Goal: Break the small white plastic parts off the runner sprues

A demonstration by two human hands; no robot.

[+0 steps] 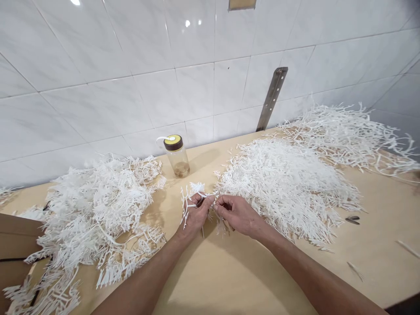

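Note:
My left hand (198, 212) is closed around a white branching plastic sprig (185, 205), whose thin twigs stick out to the left and above the fingers. Just to the right, my right hand (236, 213) is pinched at the sprig's near end, thumb and fingertips together. The two hands almost meet over the tabletop, and the exact spot between the fingertips is too small to make out. A large heap of small white sprigs (282, 183) lies right behind and beside my right hand. Left of my left forearm spreads another pile of white branched sprigs (101, 201).
A clear bottle (177, 162) with a yellow and dark lid stands behind my hands. More long white stems (348, 135) lie at the back right. A metal bracket (272, 98) leans against the tiled wall. Small dark snips (352, 219) rest at the right; a cardboard box (18, 245) stands left.

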